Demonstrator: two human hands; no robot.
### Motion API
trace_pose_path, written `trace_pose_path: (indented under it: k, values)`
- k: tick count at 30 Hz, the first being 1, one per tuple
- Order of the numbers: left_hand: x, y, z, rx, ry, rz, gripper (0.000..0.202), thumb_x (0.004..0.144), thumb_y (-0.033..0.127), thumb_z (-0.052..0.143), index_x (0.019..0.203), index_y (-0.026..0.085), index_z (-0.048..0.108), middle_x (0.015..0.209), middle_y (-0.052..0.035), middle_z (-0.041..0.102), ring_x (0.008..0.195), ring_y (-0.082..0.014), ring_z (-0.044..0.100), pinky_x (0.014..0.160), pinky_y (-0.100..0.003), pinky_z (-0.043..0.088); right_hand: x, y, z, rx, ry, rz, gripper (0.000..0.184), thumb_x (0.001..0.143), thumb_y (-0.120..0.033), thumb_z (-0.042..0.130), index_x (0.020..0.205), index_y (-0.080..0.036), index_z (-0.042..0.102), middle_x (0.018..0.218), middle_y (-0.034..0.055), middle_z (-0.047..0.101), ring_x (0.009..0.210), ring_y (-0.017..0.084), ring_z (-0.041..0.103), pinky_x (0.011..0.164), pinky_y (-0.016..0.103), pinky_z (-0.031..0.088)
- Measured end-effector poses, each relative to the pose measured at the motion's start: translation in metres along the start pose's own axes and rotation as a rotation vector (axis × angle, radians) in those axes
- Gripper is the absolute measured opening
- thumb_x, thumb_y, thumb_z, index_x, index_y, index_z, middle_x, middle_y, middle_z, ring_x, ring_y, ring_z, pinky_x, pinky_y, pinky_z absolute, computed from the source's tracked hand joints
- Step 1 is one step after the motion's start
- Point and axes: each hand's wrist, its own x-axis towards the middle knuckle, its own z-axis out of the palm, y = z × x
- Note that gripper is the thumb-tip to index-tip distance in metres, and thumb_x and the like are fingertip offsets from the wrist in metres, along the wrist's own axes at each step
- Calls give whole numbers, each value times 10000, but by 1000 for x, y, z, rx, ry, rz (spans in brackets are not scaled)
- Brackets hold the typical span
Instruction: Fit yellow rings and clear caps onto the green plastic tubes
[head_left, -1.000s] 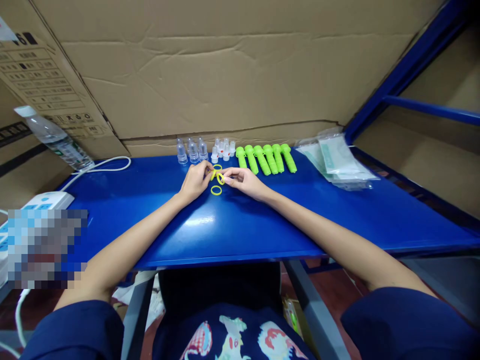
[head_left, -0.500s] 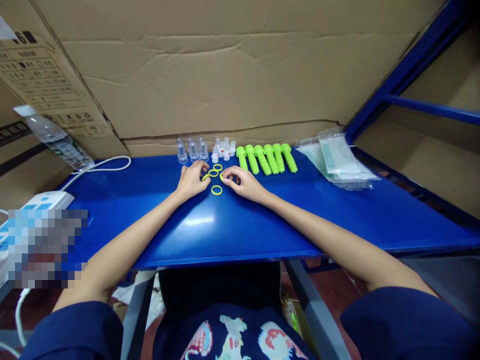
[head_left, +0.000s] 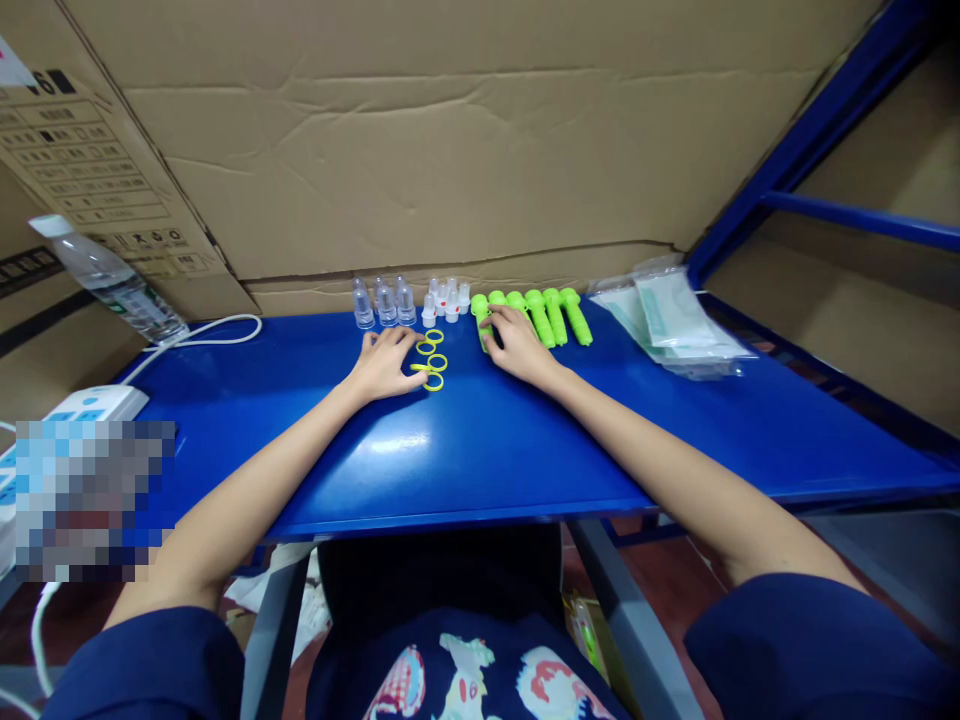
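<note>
My left hand (head_left: 384, 364) rests on the blue table with its fingers apart. Its thumb and fingertips touch the left side of several thin yellow-green rings (head_left: 438, 362), which lie in a loose upright row. To the right, my right hand (head_left: 520, 348) reaches over a row of several bright green torch-shaped bodies (head_left: 559, 320). Its fingers are slightly spread, with the tips at the leftmost green body (head_left: 480, 304), and it hides the lower parts of the ones beside it. Behind the rings stand small white caps with clear tips (head_left: 451, 308) and three clear plastic cones (head_left: 385, 304).
Clear plastic bags (head_left: 671, 315) lie at the right of the blue table (head_left: 465, 450). On the left are a leaning water bottle (head_left: 124, 290), a white cable (head_left: 217, 335) and a power strip (head_left: 105, 405). A cardboard wall (head_left: 465, 150) stands behind, beside a blue metal frame (head_left: 802, 150).
My right hand has left the rings and moved right to the leftmost green body. The rings now sit closer together in a row, with my left thumb lower and farther out.
</note>
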Motion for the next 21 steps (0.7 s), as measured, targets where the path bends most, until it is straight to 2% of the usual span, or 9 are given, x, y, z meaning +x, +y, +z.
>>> trace_pose_path:
  k: [4, 7, 10, 14, 18, 21]
  values:
    - [-1, 1, -1, -6, -91, 61, 520, 880, 406, 519, 1368, 229, 514, 1430, -109, 539, 1292, -318, 508, 1028, -492, 370, -2, 3, -5, -103, -92, 91, 376, 926, -345, 468, 1177, -101, 605, 1348, 220, 565, 1274, 376, 494, 1048, 522, 393]
    - [-2, 3, 2, -14, -99, 73, 629, 874, 557, 547, 1426, 266, 465, 1521, -115, 443, 1369, -336, 438, 1088, -531, 329, -3, -1, -7, -171, -140, 114, 467, 918, -458, 495, 1216, -108, 580, 1294, 216, 607, 1239, 393, 514, 1018, 548, 382]
    - [-2, 7, 6, -8, -99, 73, 725, 841, 648, 574, 1447, 273, 443, 1538, -133, 415, 1405, -341, 399, 1121, -551, 301, -3, -5, -8, -210, -150, 124, 454, 912, -437, 499, 1213, -105, 573, 1273, 217, 623, 1246, 387, 508, 1034, 562, 335]
    - [-1, 7, 9, 40, -32, 31, 509, 930, 529, 510, 1343, 233, 545, 1461, -137, 500, 1353, -308, 469, 1119, -539, 308, -3, -9, -9, -229, -152, 129, 395, 909, -318, 465, 1225, -104, 566, 1245, 217, 639, 1227, 375, 512, 1025, 563, 306]
    - [1, -6, 7, 107, 67, -65, 336, 955, 338, 479, 1239, 213, 607, 1391, -123, 561, 1317, -287, 505, 1118, -512, 304, -5, -16, -11, -283, -136, 150, 366, 888, -264, 448, 1189, -103, 582, 1182, 224, 660, 1190, 377, 511, 978, 556, 303]
    - [2, -19, 5, 106, 110, -142, 310, 948, 344, 496, 1194, 207, 626, 1340, -114, 594, 1276, -291, 536, 1093, -500, 329, -7, -20, -12, -311, -144, 154, 352, 895, -272, 435, 1158, -98, 593, 1157, 230, 668, 1172, 379, 502, 952, 552, 296]
